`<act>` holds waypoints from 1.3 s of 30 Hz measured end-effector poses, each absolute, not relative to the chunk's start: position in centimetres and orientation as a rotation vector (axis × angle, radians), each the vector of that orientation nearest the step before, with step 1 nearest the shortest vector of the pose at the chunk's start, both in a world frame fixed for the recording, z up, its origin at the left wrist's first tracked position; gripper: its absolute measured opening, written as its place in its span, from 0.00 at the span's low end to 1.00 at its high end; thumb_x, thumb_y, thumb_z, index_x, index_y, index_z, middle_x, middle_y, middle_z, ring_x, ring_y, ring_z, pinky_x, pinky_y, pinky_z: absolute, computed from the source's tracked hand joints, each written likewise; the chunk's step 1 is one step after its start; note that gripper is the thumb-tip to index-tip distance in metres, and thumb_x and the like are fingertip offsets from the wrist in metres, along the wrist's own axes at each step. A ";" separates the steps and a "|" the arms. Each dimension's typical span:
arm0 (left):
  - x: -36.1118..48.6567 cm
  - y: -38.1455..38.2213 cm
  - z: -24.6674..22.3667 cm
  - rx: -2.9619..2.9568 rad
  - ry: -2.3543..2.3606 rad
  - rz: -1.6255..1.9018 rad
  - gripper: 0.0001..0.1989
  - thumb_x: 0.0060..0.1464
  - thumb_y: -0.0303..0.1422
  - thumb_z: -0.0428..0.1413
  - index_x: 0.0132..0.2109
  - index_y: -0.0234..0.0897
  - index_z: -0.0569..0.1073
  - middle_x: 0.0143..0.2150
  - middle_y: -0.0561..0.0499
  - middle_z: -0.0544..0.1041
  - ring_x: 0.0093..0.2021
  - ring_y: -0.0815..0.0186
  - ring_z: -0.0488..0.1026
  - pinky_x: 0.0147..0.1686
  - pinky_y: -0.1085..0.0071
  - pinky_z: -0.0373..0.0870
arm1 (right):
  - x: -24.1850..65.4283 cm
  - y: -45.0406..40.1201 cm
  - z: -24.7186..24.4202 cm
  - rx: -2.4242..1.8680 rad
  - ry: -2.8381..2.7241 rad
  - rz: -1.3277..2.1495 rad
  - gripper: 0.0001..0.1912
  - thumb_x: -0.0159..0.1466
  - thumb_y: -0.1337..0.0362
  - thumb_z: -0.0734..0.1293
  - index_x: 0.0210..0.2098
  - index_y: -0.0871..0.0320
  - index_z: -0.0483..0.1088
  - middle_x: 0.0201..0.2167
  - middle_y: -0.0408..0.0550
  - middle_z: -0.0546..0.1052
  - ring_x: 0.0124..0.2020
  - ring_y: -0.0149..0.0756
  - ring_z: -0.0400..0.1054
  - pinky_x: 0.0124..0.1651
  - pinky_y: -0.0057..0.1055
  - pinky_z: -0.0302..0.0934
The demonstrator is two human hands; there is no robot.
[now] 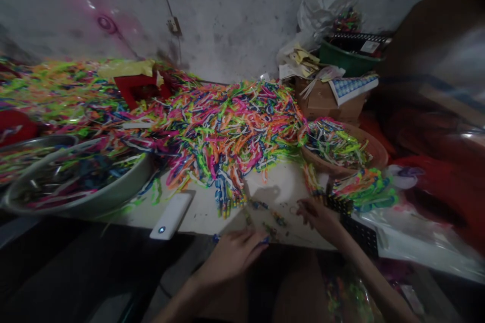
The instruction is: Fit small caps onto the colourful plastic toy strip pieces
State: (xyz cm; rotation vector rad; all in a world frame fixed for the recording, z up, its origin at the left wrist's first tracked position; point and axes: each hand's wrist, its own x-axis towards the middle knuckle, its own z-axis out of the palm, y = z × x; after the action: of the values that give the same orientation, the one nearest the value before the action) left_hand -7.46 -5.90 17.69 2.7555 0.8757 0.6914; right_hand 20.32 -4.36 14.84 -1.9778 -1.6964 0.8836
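At the near edge of the white table (197, 214), my left hand (240, 252) is closed over a blue strip (216, 238) whose ends show at both sides of the fingers. My right hand (315, 216) is just above the table to the right, its fingers curled together; what they hold, if anything, is too dim and small to make out. Between the hands lie small beaded pieces (279, 219). Beyond my left hand, a row of colourful strips with yellow tips (223, 197) fans out from a large heap of multicoloured strips (235, 126).
A white power bank (172, 216) lies left of my hands. Metal basins (146, 174) with strips stand further left, near a pink fan (106, 24). On the right are a brown basin (379, 154), a bundle of strips (366, 189), a cardboard box (322, 101) and plastic bags (413, 239).
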 end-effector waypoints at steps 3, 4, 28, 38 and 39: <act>-6.6 -5.4 18.9 2.819 0.865 0.679 0.11 0.65 0.32 0.43 0.47 0.37 0.69 0.37 0.51 0.76 0.36 0.66 0.74 0.35 0.69 0.72 | 16.3 -7.9 16.9 -1.524 -1.520 1.235 0.17 0.59 0.50 0.63 0.39 0.56 0.61 0.26 0.41 0.74 0.17 0.28 0.66 0.20 0.25 0.59; -6.5 -5.3 19.3 2.843 0.859 0.677 0.10 0.64 0.31 0.44 0.47 0.37 0.69 0.38 0.51 0.75 0.37 0.65 0.74 0.37 0.69 0.71 | 15.4 -8.9 17.6 -1.439 -1.457 1.289 0.17 0.58 0.49 0.64 0.37 0.56 0.61 0.26 0.41 0.74 0.17 0.27 0.65 0.20 0.24 0.58; -7.2 -6.5 19.9 3.089 0.675 0.640 0.18 0.64 0.29 0.43 0.60 0.36 0.60 0.43 0.48 0.72 0.44 0.62 0.66 0.46 0.65 0.59 | 14.5 -11.1 20.4 -1.442 -1.772 1.318 0.12 0.64 0.56 0.60 0.32 0.58 0.66 0.25 0.41 0.72 0.28 0.31 0.66 0.34 0.25 0.57; -7.1 -5.9 18.9 3.061 0.620 0.575 0.18 0.64 0.31 0.44 0.60 0.37 0.61 0.44 0.50 0.74 0.43 0.63 0.67 0.43 0.67 0.59 | 14.4 -11.1 19.7 -1.454 -1.793 1.325 0.11 0.64 0.56 0.60 0.34 0.58 0.66 0.28 0.42 0.73 0.32 0.33 0.66 0.36 0.26 0.57; -7.1 -5.9 18.9 3.072 0.623 0.593 0.17 0.64 0.31 0.44 0.59 0.37 0.62 0.43 0.50 0.74 0.43 0.64 0.67 0.42 0.67 0.59 | 14.3 -11.1 19.6 -1.450 -1.802 1.304 0.11 0.64 0.57 0.60 0.34 0.58 0.66 0.29 0.42 0.73 0.33 0.32 0.66 0.37 0.25 0.57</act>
State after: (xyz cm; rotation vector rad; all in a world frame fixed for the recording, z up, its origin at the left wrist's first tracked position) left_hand -7.10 -5.86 18.86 3.0723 0.6228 0.5934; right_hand 14.25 -11.09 19.62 -1.4502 -1.8024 1.3035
